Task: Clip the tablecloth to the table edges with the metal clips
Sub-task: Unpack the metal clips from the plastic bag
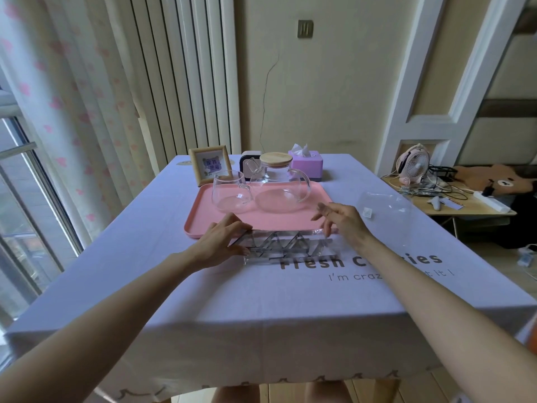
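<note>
A lavender tablecloth (261, 301) with printed lettering covers the table and hangs over its near edge. In the middle lies a clear plastic box (287, 247) holding several metal clips. My left hand (220, 242) grips the box's left end, fingers on top and thumb on the near side. Over the box's right end hovers my right hand (343, 219), its fingers loose and spread; one fingertip reaches down to the box's far right corner. A clear lid (383, 210) lies on the cloth to the right.
Just behind the box sits a pink tray (197, 225) with a glass cup (229, 193) and a glass teapot (279, 184). A photo frame (209, 164) and a tissue box (306, 164) stand at the far edge. A cluttered side table (453, 209) with a fan (412, 164) is at the right.
</note>
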The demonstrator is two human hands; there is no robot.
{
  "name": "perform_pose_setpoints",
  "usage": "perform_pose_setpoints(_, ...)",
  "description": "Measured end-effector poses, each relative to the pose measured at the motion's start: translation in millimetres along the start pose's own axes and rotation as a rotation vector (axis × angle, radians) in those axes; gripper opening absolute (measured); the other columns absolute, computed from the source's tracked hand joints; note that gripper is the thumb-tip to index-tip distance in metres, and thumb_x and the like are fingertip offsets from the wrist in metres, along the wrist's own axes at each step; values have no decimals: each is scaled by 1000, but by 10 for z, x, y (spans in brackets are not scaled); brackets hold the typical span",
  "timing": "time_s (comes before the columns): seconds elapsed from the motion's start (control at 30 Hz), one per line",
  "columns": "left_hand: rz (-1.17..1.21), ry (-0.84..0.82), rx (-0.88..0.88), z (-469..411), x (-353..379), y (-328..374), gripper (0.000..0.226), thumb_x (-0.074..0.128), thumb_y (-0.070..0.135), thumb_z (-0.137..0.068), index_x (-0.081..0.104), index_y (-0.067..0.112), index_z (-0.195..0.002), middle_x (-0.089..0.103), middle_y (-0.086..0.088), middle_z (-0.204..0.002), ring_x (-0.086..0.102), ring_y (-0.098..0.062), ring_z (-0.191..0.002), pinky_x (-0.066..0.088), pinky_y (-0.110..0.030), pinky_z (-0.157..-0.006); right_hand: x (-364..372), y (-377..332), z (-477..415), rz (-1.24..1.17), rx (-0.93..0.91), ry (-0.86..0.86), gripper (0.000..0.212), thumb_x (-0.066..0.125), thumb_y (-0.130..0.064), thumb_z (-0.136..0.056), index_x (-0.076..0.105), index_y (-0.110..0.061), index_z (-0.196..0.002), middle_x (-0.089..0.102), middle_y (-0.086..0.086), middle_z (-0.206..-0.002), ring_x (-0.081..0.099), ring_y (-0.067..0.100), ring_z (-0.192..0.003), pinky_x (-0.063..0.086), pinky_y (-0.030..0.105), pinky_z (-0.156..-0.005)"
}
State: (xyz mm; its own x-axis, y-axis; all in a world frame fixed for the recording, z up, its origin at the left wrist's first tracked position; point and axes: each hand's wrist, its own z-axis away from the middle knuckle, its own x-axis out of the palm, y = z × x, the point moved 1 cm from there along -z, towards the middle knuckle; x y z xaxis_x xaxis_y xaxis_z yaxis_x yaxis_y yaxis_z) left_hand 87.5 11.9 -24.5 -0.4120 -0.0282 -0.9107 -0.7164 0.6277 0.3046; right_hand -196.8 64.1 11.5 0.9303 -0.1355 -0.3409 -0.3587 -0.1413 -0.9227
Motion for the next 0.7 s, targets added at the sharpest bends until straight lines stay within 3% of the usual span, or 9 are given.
perform_pose_setpoints(0.07,1,-5,-2,5,-7,4,61,71,42,-75,55,15,-127,47,-9,-115,48,-27,-104,43,-45,-90,-36,29,-12,179,-7,-3,36,63,-36,-86,69,-8,-65,63,5,-52,61,16,-66,46,30,-75)
perform_pose_setpoints(0.1,-18,-27,-21,15,-18,1,71,65,58,-72,54,16,-128,47,-9,-117,45,-26,-105,42,-45,-92,-50,39,-15,282,-8,-7,31,65,-33,-85,69,-8,-66,62,-2,-50,60,14,-66,44,31,-76)
perform_pose_setpoints(0.17,9,-47,-74,43,-49,-7,98,44,84,-58,51,17,-130,44,-6,-119,39,-22,-108,37,-38,-96,-76,52,-9,484,-19,-23,22,66,-27,-82,67,-14,-64,63,-6,-56,57,14,-72,42,32,-77)
perform_pose_setpoints(0.2,57,-34,-123,58,-67,5,98,44,84,-59,51,17,-129,43,-5,-120,38,-21,-109,36,-36,-96,-85,49,-2,577,-30,-30,20,65,-23,-81,65,-17,-62,62,-9,-61,54,15,-79,40,32,-80)
perform_pose_setpoints(0.3,102,199,-357,84,-133,29,43,54,50,-87,57,11,-104,55,-8,-108,52,-23,-95,43,-34,-78,-100,49,35,758,-60,-33,17,62,-16,-78,62,-25,-64,53,-19,-67,46,15,-92,35,29,-83)
perform_pose_setpoints(0.33,39,269,-473,93,-166,38,36,51,45,-91,55,9,-94,59,-10,-100,55,-26,-87,43,-34,-72,-104,53,41,790,-66,-35,16,61,-15,-76,63,-27,-66,52,-20,-67,46,14,-91,34,28,-81)
perform_pose_setpoints(0.43,-82,151,-721,119,-204,28,45,44,46,-94,55,6,-78,66,-12,-86,60,-33,-84,45,-35,-71,-106,77,46,792,-39,-51,19,62,-12,-72,66,-30,-70,55,-18,-68,50,12,-84,33,24,-74)
perform_pose_setpoints(0.53,108,42,-774,99,-157,32,47,50,45,-92,56,7,-64,65,-14,-74,62,-31,-74,47,-31,-69,-101,102,38,732,21,-56,7,70,-19,-72,69,-26,-75,58,-17,-69,55,12,-78,35,24,-68)
perform_pose_setpoints(0.7,548,132,-780,64,-175,142,33,62,17,-88,55,5,-58,56,-4,-43,49,-6,-28,37,-15,-35,-84,119,44,691,66,-26,5,68,-23,-77,68,-21,-73,58,-16,-70,57,13,-79,39,26,-67)
